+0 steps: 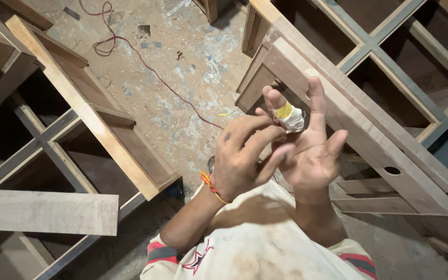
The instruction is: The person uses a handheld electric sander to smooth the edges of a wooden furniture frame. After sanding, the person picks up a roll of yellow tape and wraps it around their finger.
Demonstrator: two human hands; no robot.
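Left hand [245,158]: raised in front of the chest, back of the hand toward the camera, an orange thread at the wrist. Its fingers curl across to the right hand's wrapped finger.
Right hand [312,150]: held up with palm toward the camera, fingers spread and pointing up.
Wrap [289,117]: a yellow band with a white wad below it, sitting around one finger of the right hand, near the finger's middle. It is in mid-air between the two hands, above the floor, not resting on anything.
Grip, left: fingertips pressed together on the wrap.
Grip, right: fingers apart, holding nothing.
Step in hand (judgement): the wrap is being adjusted or tightened on the finger.
Technique (judgement): keep the right fingers spread so the neighbouring fingers stay out of the wrap; hold the wrapped finger straight and still; pull evenly with the left fingertips so the white wad does not bunch; keep the yellow band flat.
Risk (judgement): a loose end may slip; too tight a turn may pinch.
Frame, right [369,119]: wooden frame with open compartments, just behind the right hand.
Frame, left [84,111]: a second wooden frame, well apart from both hands.
Floor [182,78]: dusty, with a red cable [146,59] running across it.
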